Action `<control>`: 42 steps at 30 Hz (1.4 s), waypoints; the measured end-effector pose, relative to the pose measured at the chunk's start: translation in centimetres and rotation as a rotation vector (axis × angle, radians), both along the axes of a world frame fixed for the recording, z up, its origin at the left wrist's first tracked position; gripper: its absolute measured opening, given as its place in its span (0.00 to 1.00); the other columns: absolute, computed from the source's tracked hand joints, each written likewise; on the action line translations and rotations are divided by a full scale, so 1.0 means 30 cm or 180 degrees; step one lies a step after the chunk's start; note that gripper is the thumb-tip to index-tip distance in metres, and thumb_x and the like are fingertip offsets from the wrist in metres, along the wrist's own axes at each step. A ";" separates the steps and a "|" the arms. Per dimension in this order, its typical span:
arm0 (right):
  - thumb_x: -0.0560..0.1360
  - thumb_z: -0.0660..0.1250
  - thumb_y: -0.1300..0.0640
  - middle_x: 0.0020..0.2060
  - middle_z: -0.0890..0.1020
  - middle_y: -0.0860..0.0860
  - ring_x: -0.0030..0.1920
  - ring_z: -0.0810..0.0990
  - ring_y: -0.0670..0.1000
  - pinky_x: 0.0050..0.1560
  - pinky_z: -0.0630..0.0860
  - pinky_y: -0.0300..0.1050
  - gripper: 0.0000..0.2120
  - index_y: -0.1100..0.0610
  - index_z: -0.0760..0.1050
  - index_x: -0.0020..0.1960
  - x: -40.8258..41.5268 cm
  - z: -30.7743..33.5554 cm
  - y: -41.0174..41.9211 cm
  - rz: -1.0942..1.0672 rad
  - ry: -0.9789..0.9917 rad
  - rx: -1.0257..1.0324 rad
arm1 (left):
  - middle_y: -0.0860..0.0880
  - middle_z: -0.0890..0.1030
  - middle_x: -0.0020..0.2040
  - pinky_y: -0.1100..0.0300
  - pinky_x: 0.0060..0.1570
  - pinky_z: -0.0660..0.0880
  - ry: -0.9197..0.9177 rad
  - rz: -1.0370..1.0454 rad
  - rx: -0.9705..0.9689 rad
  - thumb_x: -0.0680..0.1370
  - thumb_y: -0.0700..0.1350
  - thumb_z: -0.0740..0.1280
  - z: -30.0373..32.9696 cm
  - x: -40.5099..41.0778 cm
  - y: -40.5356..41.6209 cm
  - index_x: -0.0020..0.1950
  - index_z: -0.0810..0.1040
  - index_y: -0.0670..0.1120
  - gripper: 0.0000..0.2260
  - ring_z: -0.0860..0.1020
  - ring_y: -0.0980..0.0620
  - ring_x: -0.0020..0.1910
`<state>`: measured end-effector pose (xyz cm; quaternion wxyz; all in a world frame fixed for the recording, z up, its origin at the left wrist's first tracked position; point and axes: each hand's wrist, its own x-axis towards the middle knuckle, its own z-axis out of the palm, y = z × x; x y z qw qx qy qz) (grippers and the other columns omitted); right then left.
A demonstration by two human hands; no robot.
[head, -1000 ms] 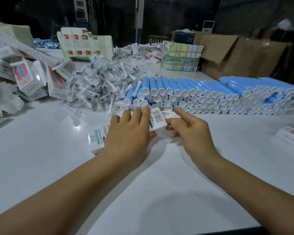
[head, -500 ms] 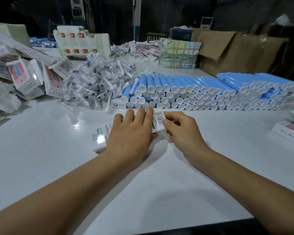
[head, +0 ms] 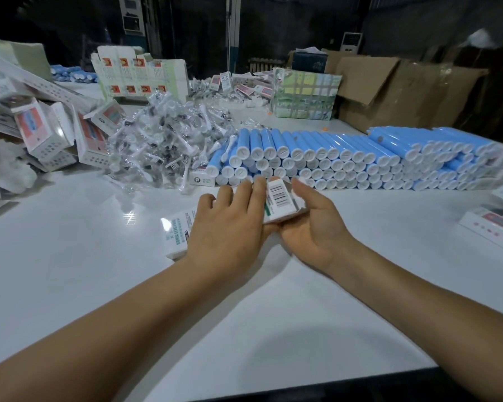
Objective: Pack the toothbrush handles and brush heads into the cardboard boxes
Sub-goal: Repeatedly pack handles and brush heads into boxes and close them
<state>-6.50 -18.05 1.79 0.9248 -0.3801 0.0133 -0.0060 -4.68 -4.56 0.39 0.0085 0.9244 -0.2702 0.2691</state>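
Both hands are on one white carton (head: 279,204) near the middle of the white table (head: 84,256): the left hand (head: 230,227) lies over its long body with fingers fairly straight, pressing it down, while the right hand (head: 314,224) cups the barcode end from beneath and the side, thumb and fingers curled around it so that end tilts up off the surface. Against the left palm the carton runs from about eight o'clock, where its printed end pokes out past the wrist, to about two o'clock, where the barcode face shows between the two hands; it sits at roughly ten o'clock from the right palm. Whether the end flap is open or tucked I cannot tell, and nothing shows what is inside. My reading is that this carton is being closed or turned, one unit in a long run. Much remains: at twelve to two o'clock from the carton, just beyond the fingertips, lies a broad stack of blue handles (head: 346,158) with white caps, several layers deep. At eleven o'clock is a loose heap of bagged brush heads (head: 163,143), and at ten o'clock a jumble of small pink-printed boxes (head: 41,132), some gaping. More flat cartons (head: 500,224) lie at three o'clock by the table edge. Brown shipping cases (head: 404,91) stand well behind at one o'clock.
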 end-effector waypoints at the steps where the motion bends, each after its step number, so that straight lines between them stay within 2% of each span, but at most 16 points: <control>1: 0.68 0.66 0.60 0.44 0.84 0.58 0.46 0.84 0.54 0.46 0.81 0.47 0.15 0.64 0.76 0.53 0.001 -0.008 0.002 -0.0108 -0.0182 -0.0197 | 0.43 0.72 0.66 0.49 0.49 0.68 -0.0068 -0.0022 -0.0032 0.77 0.60 0.51 0.002 -0.004 0.000 0.76 0.59 0.41 0.33 0.73 0.41 0.56; 3: 0.73 0.65 0.66 0.46 0.82 0.58 0.48 0.82 0.55 0.51 0.79 0.52 0.11 0.63 0.76 0.55 -0.007 -0.022 0.004 -0.0525 -0.0417 -0.1251 | 0.43 0.74 0.64 0.49 0.48 0.69 -0.0191 -0.0048 -0.0002 0.79 0.60 0.54 0.002 -0.012 -0.001 0.75 0.61 0.40 0.32 0.75 0.40 0.54; 6: 0.79 0.61 0.61 0.55 0.81 0.54 0.56 0.79 0.51 0.61 0.74 0.54 0.14 0.59 0.74 0.63 -0.026 -0.058 0.012 -0.1248 -0.0493 -0.3474 | 0.44 0.72 0.66 0.49 0.50 0.69 -0.0191 -0.0059 0.0195 0.80 0.60 0.49 -0.003 -0.029 -0.002 0.76 0.58 0.40 0.32 0.74 0.42 0.55; 8: 0.80 0.59 0.57 0.64 0.76 0.54 0.65 0.74 0.51 0.66 0.70 0.54 0.19 0.59 0.68 0.70 -0.033 -0.068 0.018 -0.1364 -0.0498 -0.3886 | 0.43 0.74 0.65 0.50 0.48 0.71 -0.0195 -0.0035 0.0294 0.78 0.58 0.47 0.003 -0.041 -0.002 0.75 0.60 0.38 0.32 0.75 0.41 0.53; 12: 0.76 0.56 0.49 0.68 0.73 0.56 0.68 0.71 0.53 0.68 0.68 0.56 0.26 0.58 0.65 0.72 -0.049 -0.053 0.029 -0.1230 -0.0431 -0.3745 | 0.43 0.74 0.65 0.50 0.48 0.72 -0.0328 0.0020 0.0383 0.79 0.57 0.51 0.007 -0.047 -0.007 0.75 0.61 0.38 0.30 0.76 0.42 0.52; 14: 0.77 0.56 0.50 0.67 0.73 0.58 0.68 0.71 0.56 0.69 0.67 0.57 0.26 0.60 0.66 0.71 -0.047 -0.039 0.020 -0.0980 -0.0252 -0.3034 | 0.43 0.71 0.67 0.49 0.51 0.70 -0.0237 0.0022 0.0361 0.80 0.57 0.56 0.002 -0.042 -0.007 0.77 0.56 0.39 0.32 0.74 0.42 0.55; 16: 0.81 0.54 0.55 0.58 0.79 0.58 0.60 0.77 0.56 0.61 0.75 0.53 0.19 0.63 0.71 0.67 -0.045 -0.027 0.006 -0.0684 -0.0153 -0.2204 | 0.42 0.72 0.67 0.48 0.51 0.70 -0.0197 0.0003 0.0279 0.77 0.56 0.63 0.003 -0.034 0.003 0.76 0.57 0.38 0.34 0.74 0.40 0.55; 17: 0.82 0.53 0.57 0.54 0.80 0.58 0.55 0.79 0.54 0.54 0.78 0.49 0.18 0.63 0.71 0.67 -0.043 -0.024 -0.002 -0.0580 -0.0175 -0.2043 | 0.41 0.73 0.66 0.48 0.50 0.71 -0.0194 -0.0041 0.0214 0.76 0.55 0.65 0.006 -0.032 0.010 0.75 0.59 0.37 0.35 0.75 0.39 0.54; 20: 0.82 0.52 0.63 0.51 0.81 0.55 0.46 0.82 0.46 0.42 0.80 0.40 0.19 0.59 0.66 0.72 -0.045 -0.032 -0.015 -0.0583 -0.0308 -0.2087 | 0.41 0.73 0.66 0.48 0.50 0.71 -0.0249 -0.0206 0.0131 0.75 0.56 0.65 -0.001 -0.024 0.022 0.75 0.61 0.38 0.35 0.75 0.39 0.54; 23: 0.82 0.51 0.63 0.47 0.82 0.51 0.43 0.83 0.43 0.38 0.78 0.37 0.19 0.56 0.66 0.71 -0.050 -0.029 -0.021 -0.0730 -0.0425 -0.2170 | 0.41 0.76 0.63 0.48 0.47 0.72 -0.0373 -0.0274 -0.0034 0.78 0.57 0.58 0.001 -0.025 0.032 0.73 0.65 0.37 0.30 0.76 0.39 0.51; 26: 0.82 0.50 0.63 0.45 0.84 0.48 0.44 0.83 0.44 0.38 0.78 0.37 0.19 0.54 0.67 0.70 -0.049 -0.028 -0.024 -0.0791 -0.0454 -0.2221 | 0.41 0.77 0.61 0.49 0.46 0.73 -0.0405 -0.0313 -0.0091 0.78 0.58 0.51 0.006 -0.022 0.041 0.72 0.68 0.38 0.31 0.77 0.40 0.50; 29: 0.82 0.51 0.63 0.44 0.84 0.46 0.44 0.83 0.43 0.38 0.78 0.36 0.19 0.50 0.67 0.69 -0.050 -0.034 -0.022 -0.0774 -0.0438 -0.2293 | 0.40 0.77 0.61 0.48 0.46 0.73 -0.0451 -0.0389 -0.0059 0.78 0.58 0.55 -0.003 -0.018 0.045 0.72 0.67 0.37 0.30 0.77 0.40 0.50; 33: 0.81 0.51 0.64 0.49 0.82 0.50 0.45 0.83 0.44 0.41 0.79 0.39 0.20 0.54 0.67 0.71 -0.054 -0.041 -0.017 -0.0792 -0.0403 -0.2523 | 0.39 0.77 0.61 0.48 0.44 0.73 -0.0481 -0.0477 -0.0016 0.77 0.57 0.59 -0.009 -0.021 0.044 0.71 0.67 0.36 0.30 0.77 0.38 0.49; 37: 0.80 0.51 0.65 0.51 0.83 0.55 0.49 0.83 0.49 0.46 0.82 0.49 0.20 0.55 0.69 0.70 -0.055 -0.050 -0.014 -0.0892 -0.0449 -0.2338 | 0.39 0.77 0.61 0.48 0.43 0.73 -0.0536 -0.0468 0.0053 0.78 0.57 0.58 -0.006 -0.028 0.038 0.72 0.66 0.36 0.30 0.76 0.39 0.48; 40: 0.76 0.55 0.55 0.50 0.84 0.51 0.50 0.83 0.48 0.47 0.81 0.50 0.24 0.55 0.66 0.72 -0.057 -0.063 -0.008 -0.0911 -0.0538 -0.2229 | 0.39 0.76 0.62 0.48 0.44 0.73 -0.0465 -0.0422 0.0041 0.78 0.55 0.64 -0.002 -0.030 0.031 0.72 0.66 0.36 0.30 0.77 0.38 0.49; 42: 0.72 0.56 0.49 0.59 0.80 0.51 0.58 0.79 0.48 0.58 0.77 0.54 0.32 0.52 0.59 0.75 -0.058 -0.069 0.000 -0.0911 -0.0528 -0.2572 | 0.39 0.77 0.62 0.49 0.44 0.74 -0.0439 -0.0373 0.0033 0.77 0.54 0.66 0.002 -0.030 0.027 0.72 0.66 0.36 0.30 0.77 0.38 0.49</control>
